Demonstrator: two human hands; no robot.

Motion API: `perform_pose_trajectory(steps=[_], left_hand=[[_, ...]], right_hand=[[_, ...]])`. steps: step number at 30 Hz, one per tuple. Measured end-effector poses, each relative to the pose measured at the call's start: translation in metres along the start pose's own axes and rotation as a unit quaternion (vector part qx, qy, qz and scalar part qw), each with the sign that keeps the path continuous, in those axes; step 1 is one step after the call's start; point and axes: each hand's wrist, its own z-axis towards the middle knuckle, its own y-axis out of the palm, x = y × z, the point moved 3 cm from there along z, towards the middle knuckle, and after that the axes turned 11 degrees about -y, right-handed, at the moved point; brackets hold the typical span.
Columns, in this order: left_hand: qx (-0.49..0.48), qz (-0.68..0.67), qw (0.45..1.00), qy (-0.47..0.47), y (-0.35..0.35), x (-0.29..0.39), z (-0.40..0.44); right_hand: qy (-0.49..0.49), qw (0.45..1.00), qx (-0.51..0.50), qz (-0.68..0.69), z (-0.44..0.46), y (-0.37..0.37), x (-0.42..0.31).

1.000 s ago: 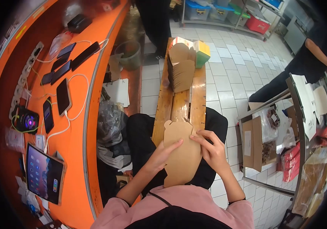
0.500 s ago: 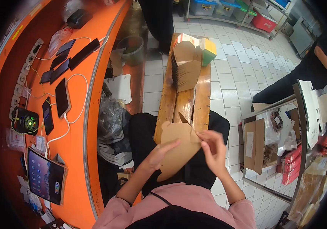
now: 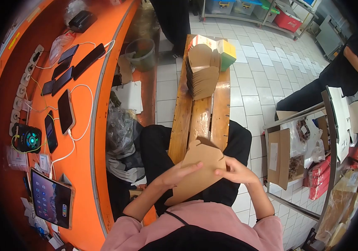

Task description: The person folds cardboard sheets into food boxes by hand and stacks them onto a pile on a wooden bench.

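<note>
A brown cardboard food box (image 3: 197,178), partly folded, is tilted above my lap. My left hand (image 3: 182,173) grips its left side, with the thumb lying along the near face. At the right edge, my right hand (image 3: 234,170) holds the box, thumb on the near face and the other fingers partly hidden behind it. Further along the wooden bench (image 3: 180,121) stands a nested stack of similar brown boxes (image 3: 204,75). Behind that stack are a yellow and green box (image 3: 228,54) and a red and white box (image 3: 200,40).
Left, an orange counter (image 3: 84,167) carries several phones (image 3: 66,111) on cables and a tablet (image 3: 51,198). A plastic bucket (image 3: 142,54) stands beyond it. On the right are a metal rack (image 3: 294,203) with cartons and a person in dark clothes (image 3: 325,79).
My right hand has moved slightly down and now wraps the box's right edge. The box's far flaps have folded up, and its body has shifted a little nearer.
</note>
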Motion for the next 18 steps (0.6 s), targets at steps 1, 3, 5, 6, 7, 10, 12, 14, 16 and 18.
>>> perform_pose_trajectory(steps=[1,3,5,6,7,10,12,14,16,18], left_hand=[[0.001,0.001,1.000,0.000,-0.001,0.001,0.000],[0.009,0.017,0.999,0.032,-0.003,0.006,0.001],[0.025,0.024,0.999,0.040,-0.001,0.008,0.004],[0.043,0.027,0.998,0.048,0.000,0.009,0.007],[0.035,0.032,0.998,0.042,0.002,0.009,0.010],[0.040,0.020,0.999,0.016,0.000,0.008,0.020],[0.037,0.024,0.999,-0.017,-0.002,0.008,0.025],[0.007,0.122,0.992,0.020,-0.003,0.012,0.025],[-0.019,0.214,0.975,0.060,0.000,0.015,0.024],[0.028,0.284,0.951,0.120,0.000,0.019,0.018]], right_hand=[[-0.064,0.996,0.048,0.026,0.000,-0.002,-0.005],[-0.059,0.997,0.051,-0.006,0.003,-0.004,-0.011],[-0.041,0.988,0.050,-0.137,0.004,-0.004,-0.005],[-0.040,0.988,0.058,-0.138,0.004,0.001,-0.007],[-0.042,0.978,0.110,-0.171,0.004,0.004,-0.010],[-0.090,0.948,0.211,-0.219,0.002,0.004,-0.013],[-0.047,0.949,0.225,-0.216,-0.003,-0.008,-0.013],[-0.063,0.922,0.305,-0.232,-0.013,-0.025,-0.009],[-0.099,0.884,0.390,-0.240,-0.023,-0.050,-0.010],[-0.054,0.871,0.401,-0.279,-0.029,-0.062,-0.026]])
